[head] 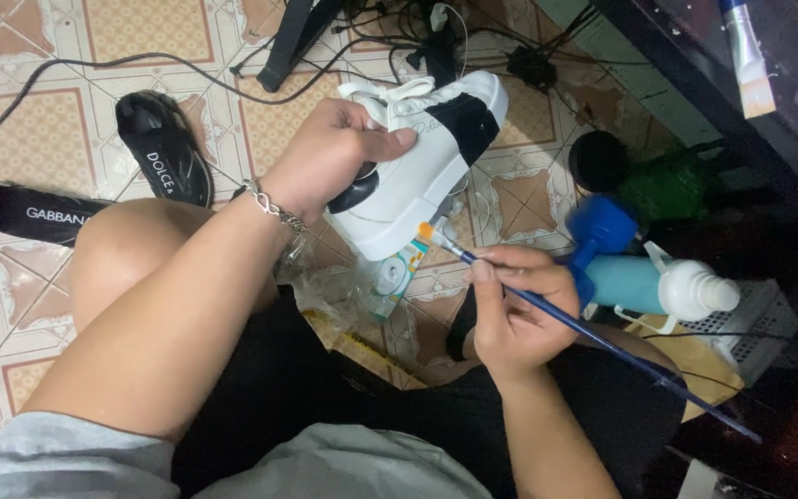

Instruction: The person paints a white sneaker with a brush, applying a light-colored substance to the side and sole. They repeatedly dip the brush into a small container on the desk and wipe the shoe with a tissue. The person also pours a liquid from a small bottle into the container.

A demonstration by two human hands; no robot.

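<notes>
Left hand (332,152) wrapped around a white sneaker (417,166) with a black heel patch, thumb pressed along the side, fingers curled under and out of sight; shoe held tilted in the air above the tiled floor (39,120), sole edge facing down toward 5 o'clock. Chain bracelet (274,208) on that wrist. Right hand (514,310) at 5 o'clock of the sneaker, well below it, fingers pinched together around a thin blue paintbrush (593,337). Brush tip (429,231) orange and white, touching or just beside the shoe's lower edge; cannot tell which. Long handle running off toward 4 o'clock past the wrist. Small tube (394,277) lying on the floor just under the tip. Blue-and-white bottle (667,286) at 3 o'clock of the right hand. Pair of black sandals (163,148) on the floor at 9 o'clock of the sneaker, well apart. Tangle of black cables (399,28) at 12 o'clock.
</notes>
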